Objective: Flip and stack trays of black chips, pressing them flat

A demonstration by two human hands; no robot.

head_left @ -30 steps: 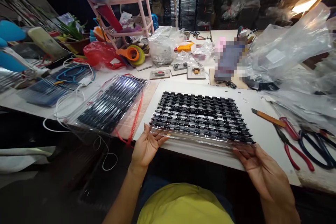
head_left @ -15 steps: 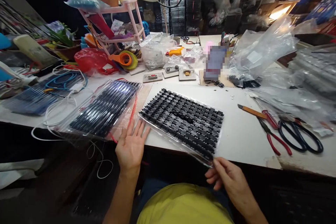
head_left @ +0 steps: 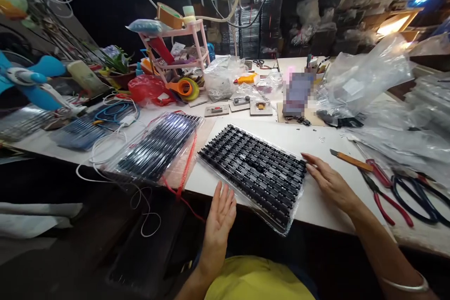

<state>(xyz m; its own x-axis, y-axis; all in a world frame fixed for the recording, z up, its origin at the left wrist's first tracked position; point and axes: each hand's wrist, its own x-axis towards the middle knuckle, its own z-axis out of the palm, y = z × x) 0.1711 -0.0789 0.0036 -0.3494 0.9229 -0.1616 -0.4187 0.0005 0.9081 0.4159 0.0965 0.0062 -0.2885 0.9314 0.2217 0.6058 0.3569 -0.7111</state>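
A clear plastic tray (head_left: 253,168) filled with rows of small black parts lies at a slant on the white table, its near corner jutting past the front edge. My left hand (head_left: 218,222) is open, palm up, its outstretched fingers beside the tray's near long side; contact is unclear. At the tray's right end, my right hand (head_left: 332,183) has its fingers extended, the tips touching the far right corner. To the left lies a second clear tray (head_left: 161,145) of long dark strips, with red plastic ribbon (head_left: 186,168) along it.
Right of the tray lie an orange cutter knife (head_left: 351,159), red-handled pliers (head_left: 385,199), a screwdriver (head_left: 379,171) and scissors (head_left: 415,199). Behind are clear plastic bags (head_left: 362,75), small metal-topped blocks (head_left: 217,110) and a pink rack (head_left: 200,42). A blue fan (head_left: 31,75) and white cable (head_left: 101,150) occupy the left.
My right hand has moved from the tray's near right corner up to its far right corner. My left hand has shifted right along the near side. The view has turned left.
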